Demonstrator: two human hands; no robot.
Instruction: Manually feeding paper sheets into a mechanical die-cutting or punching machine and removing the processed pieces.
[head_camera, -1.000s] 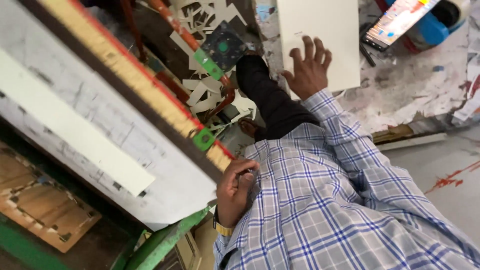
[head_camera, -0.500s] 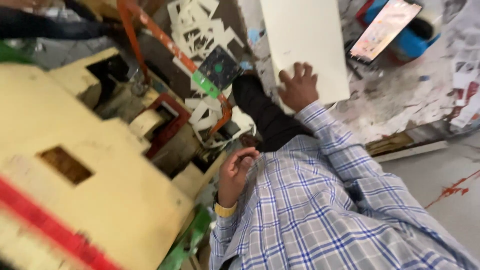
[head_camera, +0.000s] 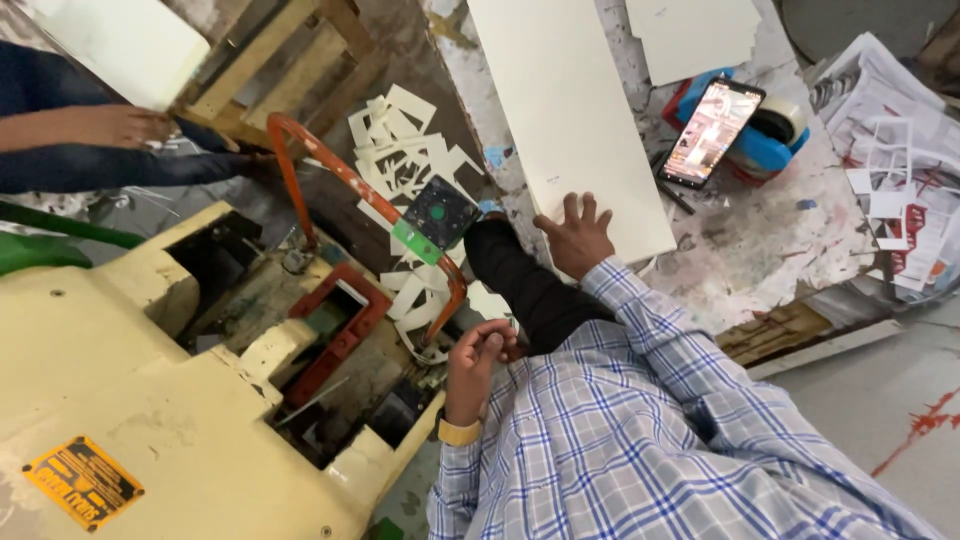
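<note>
Head view: right hand (head_camera: 577, 236) spread flat, fingers apart, on near end of long cream board (head_camera: 570, 120) lying on paint-stained tabletop (head_camera: 770, 240). Left hand (head_camera: 480, 350) curled loosely together, clamped on nothing, just beside orange bar (head_camera: 300, 170) of cream press machine (head_camera: 130, 400). Phone (head_camera: 712, 130) leaning on blue tape dispenser (head_camera: 765, 140) nearby. Another person's hand (head_camera: 115, 125) at upper left.

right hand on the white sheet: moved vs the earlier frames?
No real move. The right hand stays flat, fingers spread, on the near end of the white sheet, same spot relative to the phone. Only the camera view shifted.
</note>
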